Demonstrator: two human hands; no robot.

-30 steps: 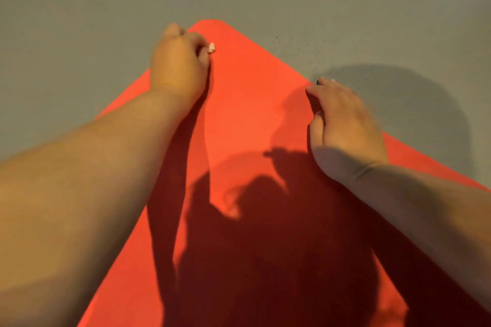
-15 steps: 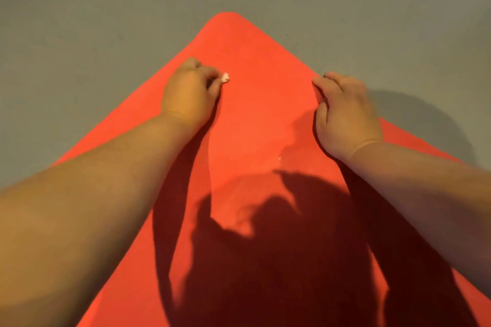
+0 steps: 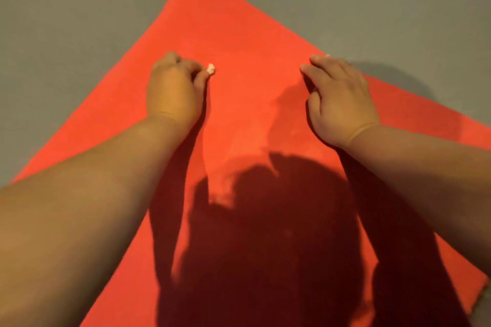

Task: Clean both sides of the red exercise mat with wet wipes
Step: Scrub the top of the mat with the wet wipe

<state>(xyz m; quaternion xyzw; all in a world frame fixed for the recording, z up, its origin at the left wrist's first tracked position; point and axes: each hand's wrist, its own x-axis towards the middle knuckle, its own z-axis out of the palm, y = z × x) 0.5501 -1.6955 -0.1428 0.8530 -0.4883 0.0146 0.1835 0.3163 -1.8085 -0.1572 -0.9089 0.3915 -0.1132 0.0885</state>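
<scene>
The red exercise mat [image 3: 239, 34] lies flat on the floor with one rounded corner pointing away from me. My left hand [image 3: 174, 90] is fisted on the mat, pressing down, and a small white bit of wet wipe [image 3: 210, 69] sticks out past its fingers. My right hand [image 3: 340, 98] rests palm down near the mat's right edge, fingers spread and bent, with nothing seen in it. Most of the wipe is hidden inside the fist.
Grey floor [image 3: 66, 21] surrounds the mat on the left, far side and right. My head and arms throw a dark shadow [image 3: 265, 233] across the near half of the mat.
Both hands have slid back toward me along the mat, away from the far corner; more of that corner is now uncovered. The left hand kept the wipe under it.
</scene>
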